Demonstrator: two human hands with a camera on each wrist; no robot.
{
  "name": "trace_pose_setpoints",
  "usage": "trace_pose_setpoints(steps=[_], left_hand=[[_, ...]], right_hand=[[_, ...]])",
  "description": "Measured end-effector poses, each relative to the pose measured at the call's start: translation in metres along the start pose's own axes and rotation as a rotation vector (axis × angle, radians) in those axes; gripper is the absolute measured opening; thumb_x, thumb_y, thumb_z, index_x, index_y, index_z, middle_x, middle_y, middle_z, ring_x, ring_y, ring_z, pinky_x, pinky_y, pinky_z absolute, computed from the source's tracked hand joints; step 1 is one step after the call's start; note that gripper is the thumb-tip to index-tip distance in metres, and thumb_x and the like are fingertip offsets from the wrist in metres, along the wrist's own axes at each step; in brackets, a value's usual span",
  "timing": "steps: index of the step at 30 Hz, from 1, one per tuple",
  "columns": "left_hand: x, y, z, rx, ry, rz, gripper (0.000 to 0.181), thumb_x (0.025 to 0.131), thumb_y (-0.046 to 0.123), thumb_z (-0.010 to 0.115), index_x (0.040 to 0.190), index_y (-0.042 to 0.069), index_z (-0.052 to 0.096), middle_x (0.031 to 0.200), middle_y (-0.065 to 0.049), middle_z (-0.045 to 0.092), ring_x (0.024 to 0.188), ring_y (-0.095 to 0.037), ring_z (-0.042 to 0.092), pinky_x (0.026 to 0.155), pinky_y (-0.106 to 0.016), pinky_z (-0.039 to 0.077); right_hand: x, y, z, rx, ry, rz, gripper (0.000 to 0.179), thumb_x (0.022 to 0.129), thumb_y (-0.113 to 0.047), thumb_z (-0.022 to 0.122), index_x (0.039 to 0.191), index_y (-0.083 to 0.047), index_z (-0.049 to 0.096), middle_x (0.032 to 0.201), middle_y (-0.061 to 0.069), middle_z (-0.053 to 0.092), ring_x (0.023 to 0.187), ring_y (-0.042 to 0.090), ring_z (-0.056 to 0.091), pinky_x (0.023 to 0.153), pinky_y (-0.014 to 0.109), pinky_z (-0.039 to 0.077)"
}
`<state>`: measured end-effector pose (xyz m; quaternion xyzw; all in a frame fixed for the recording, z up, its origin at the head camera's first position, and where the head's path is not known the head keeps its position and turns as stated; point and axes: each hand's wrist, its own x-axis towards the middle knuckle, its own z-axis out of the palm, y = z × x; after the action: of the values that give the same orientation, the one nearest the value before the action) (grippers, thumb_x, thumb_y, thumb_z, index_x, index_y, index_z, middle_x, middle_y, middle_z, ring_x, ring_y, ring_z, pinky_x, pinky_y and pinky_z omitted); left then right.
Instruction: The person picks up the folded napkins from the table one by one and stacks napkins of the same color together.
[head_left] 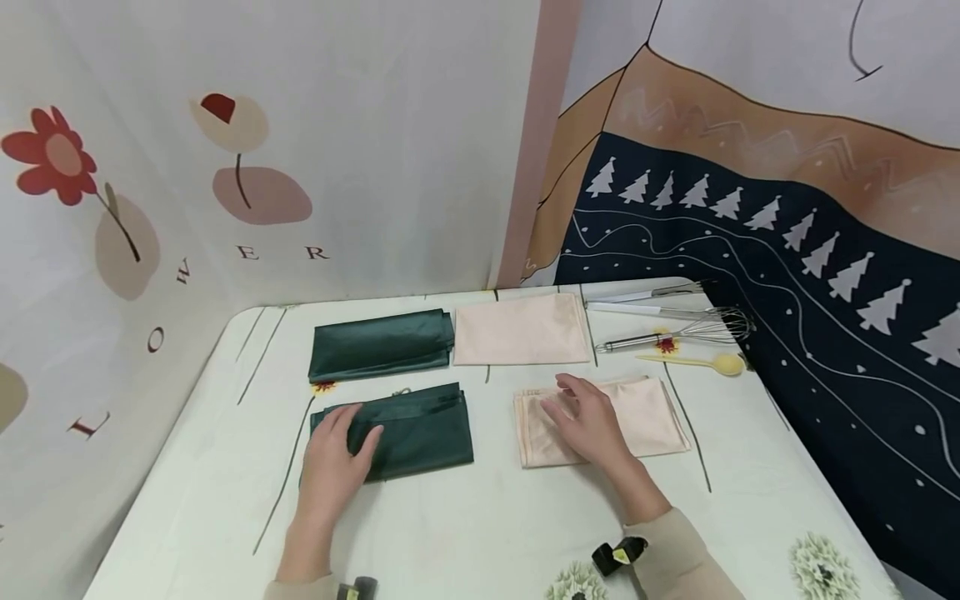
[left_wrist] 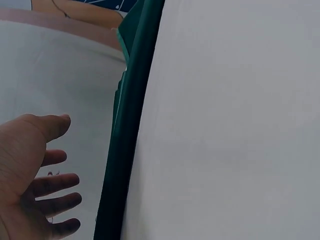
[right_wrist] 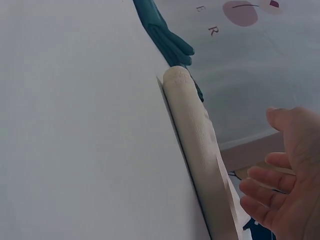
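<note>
On the table's left side lies a folded dark green cloth (head_left: pixel 420 437), and my left hand (head_left: pixel 335 467) is over its left end. In the left wrist view the fingers of that hand (left_wrist: pixel 40 180) are spread and hold nothing, beside the green cloth's folded edge (left_wrist: pixel 122 150). My right hand (head_left: pixel 588 421) hovers over a folded pale pink cloth (head_left: pixel 645 417) to the right. The right wrist view has this hand (right_wrist: pixel 285 180) with relaxed fingers, apart from the pink cloth's rounded fold (right_wrist: pixel 197 145).
Behind lie another folded green cloth (head_left: pixel 382 346) and another folded pink cloth (head_left: pixel 521 331). At the back right are a whisk (head_left: pixel 690 332), a yellow spoon (head_left: pixel 726 364) and white-handled utensils (head_left: pixel 626 308). Printed curtains (head_left: pixel 405 150) hang along the table's far and right edges.
</note>
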<state>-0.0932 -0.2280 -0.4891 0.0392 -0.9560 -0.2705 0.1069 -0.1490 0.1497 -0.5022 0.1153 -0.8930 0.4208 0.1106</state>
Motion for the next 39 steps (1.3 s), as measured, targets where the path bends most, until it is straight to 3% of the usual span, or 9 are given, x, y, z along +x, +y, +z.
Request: trace_pose_setpoints(steps=[10, 19, 23, 30, 39], left_hand=[[0.001, -0.023, -0.016, -0.022, -0.003, -0.121, 0.058, 0.099, 0.031, 0.067, 0.144, -0.003, 0.049, 0.146, -0.028, 0.044, 0.135, -0.047, 0.04, 0.113, -0.061, 0.033], [0.001, -0.042, -0.025, -0.027, 0.004, -0.195, 0.063, 0.1, 0.037, 0.064, 0.146, -0.003, 0.047, 0.149, -0.029, 0.04, 0.137, -0.049, 0.037, 0.113, -0.062, 0.031], [0.003, -0.05, -0.028, -0.027, 0.007, -0.233, 0.064, 0.101, 0.039, 0.062, 0.147, -0.003, 0.046, 0.15, -0.029, 0.039, 0.138, -0.049, 0.037, 0.113, -0.062, 0.031], [0.005, -0.059, -0.028, -0.042, -0.064, -0.295, 0.074, 0.101, 0.048, 0.057, 0.151, -0.003, 0.039, 0.152, -0.032, 0.034, 0.14, -0.051, 0.032, 0.114, -0.063, 0.029], [0.006, -0.063, -0.03, -0.069, -0.102, -0.32, 0.078, 0.101, 0.05, 0.056, 0.151, -0.006, 0.035, 0.151, -0.034, 0.035, 0.137, -0.051, 0.037, 0.113, -0.062, 0.032]], right_hand=[[0.006, -0.009, 0.016, 0.161, -0.088, 0.02, 0.05, 0.096, -0.025, 0.072, 0.134, 0.005, 0.059, 0.124, 0.02, 0.066, 0.111, 0.032, 0.065, 0.095, 0.043, 0.055], [0.012, -0.017, 0.031, 0.22, -0.151, 0.038, 0.05, 0.096, -0.022, 0.071, 0.137, 0.005, 0.057, 0.125, 0.019, 0.065, 0.114, 0.029, 0.064, 0.097, 0.039, 0.054], [0.015, -0.019, 0.037, 0.215, -0.163, 0.046, 0.052, 0.096, -0.021, 0.072, 0.139, 0.004, 0.056, 0.128, 0.018, 0.065, 0.116, 0.027, 0.064, 0.099, 0.038, 0.053], [0.018, -0.025, 0.047, 0.167, -0.202, 0.025, 0.052, 0.096, -0.025, 0.072, 0.138, 0.002, 0.058, 0.128, 0.016, 0.066, 0.118, 0.026, 0.063, 0.1, 0.04, 0.052], [0.022, -0.036, 0.059, 0.203, -0.306, 0.025, 0.057, 0.098, -0.029, 0.07, 0.142, 0.002, 0.053, 0.13, 0.016, 0.063, 0.12, 0.026, 0.062, 0.1, 0.039, 0.052]])
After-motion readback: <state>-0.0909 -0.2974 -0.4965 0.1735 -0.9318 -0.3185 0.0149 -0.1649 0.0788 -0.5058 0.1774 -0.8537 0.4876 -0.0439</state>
